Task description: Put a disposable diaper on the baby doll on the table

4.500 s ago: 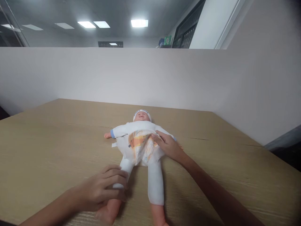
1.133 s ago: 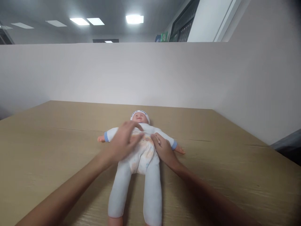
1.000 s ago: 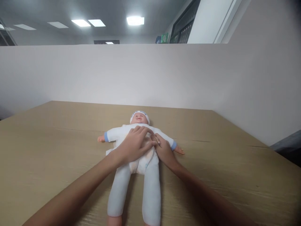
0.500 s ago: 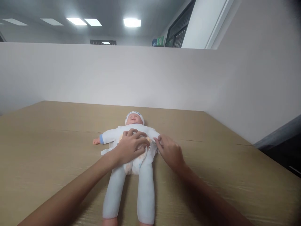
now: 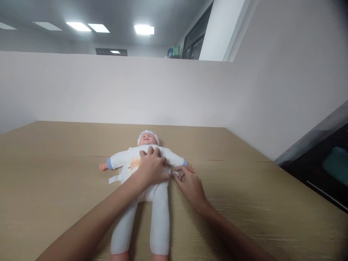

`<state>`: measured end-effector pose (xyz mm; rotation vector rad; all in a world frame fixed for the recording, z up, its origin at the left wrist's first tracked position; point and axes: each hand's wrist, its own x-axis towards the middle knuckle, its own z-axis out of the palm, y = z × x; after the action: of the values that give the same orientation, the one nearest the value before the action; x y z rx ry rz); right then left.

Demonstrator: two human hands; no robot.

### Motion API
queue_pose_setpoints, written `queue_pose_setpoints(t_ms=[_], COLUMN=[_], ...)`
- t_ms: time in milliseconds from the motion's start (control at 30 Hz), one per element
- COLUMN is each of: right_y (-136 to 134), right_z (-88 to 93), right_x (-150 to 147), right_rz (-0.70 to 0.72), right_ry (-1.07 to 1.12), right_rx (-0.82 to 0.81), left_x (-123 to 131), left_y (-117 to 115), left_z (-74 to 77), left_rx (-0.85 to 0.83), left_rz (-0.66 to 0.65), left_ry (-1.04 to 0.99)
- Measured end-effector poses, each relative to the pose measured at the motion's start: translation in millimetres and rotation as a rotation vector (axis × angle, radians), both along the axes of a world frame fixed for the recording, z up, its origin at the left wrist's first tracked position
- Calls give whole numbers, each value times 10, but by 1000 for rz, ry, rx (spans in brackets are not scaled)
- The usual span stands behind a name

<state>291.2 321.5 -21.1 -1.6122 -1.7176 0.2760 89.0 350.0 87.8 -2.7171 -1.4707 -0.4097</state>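
The left hand (image 5: pixel 151 169) has its fingers (image 5: pixel 150 151) spread flat, pressing down on the doll's belly right over the diaper (image 5: pixel 132 164). The right hand (image 5: pixel 189 184) sits just beside it at the doll's hip, fingertips (image 5: pixel 176 172) bunched and pinching at the diaper's side edge, though what exactly they've got is kinda hard to make out. One white diaper tab (image 5: pixel 114 178) sticks out loose on the other side. The baby doll (image 5: pixel 141 188) itself lies face up in a white romper, arms out, legs pointing toward the camera, in the middle of the wooden table (image 5: pixel 54 174), with a plain white partition (image 5: pixel 108 90) behind.
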Motion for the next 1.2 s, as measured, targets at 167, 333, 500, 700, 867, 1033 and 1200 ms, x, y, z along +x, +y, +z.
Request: queue_pose_setpoints(t_ms=[167, 333, 500, 700, 867, 1033, 1200], right_y=[1, 29, 76, 73, 76, 126, 162], right_z=[45, 109, 147, 243, 306, 324, 316], right_x=[31, 66, 86, 77, 142, 152, 138], right_rz=[32, 61, 117, 332, 465, 516, 516], right_ry=[13, 48, 62, 127, 244, 311, 333], right_rx=[-76, -167, -252, -318, -346, -348, -349], left_x=[127, 200, 172, 139, 145, 144, 47], left_y=[36, 64, 72, 93, 88, 78, 76], left_z=[12, -15, -72, -126, -119, -108, -88], left_rx=[23, 41, 45, 39, 35, 23, 10], left_rz=[59, 8, -126, -160, -129, -119, -109], left_ry=[101, 128, 131, 139, 150, 170, 114])
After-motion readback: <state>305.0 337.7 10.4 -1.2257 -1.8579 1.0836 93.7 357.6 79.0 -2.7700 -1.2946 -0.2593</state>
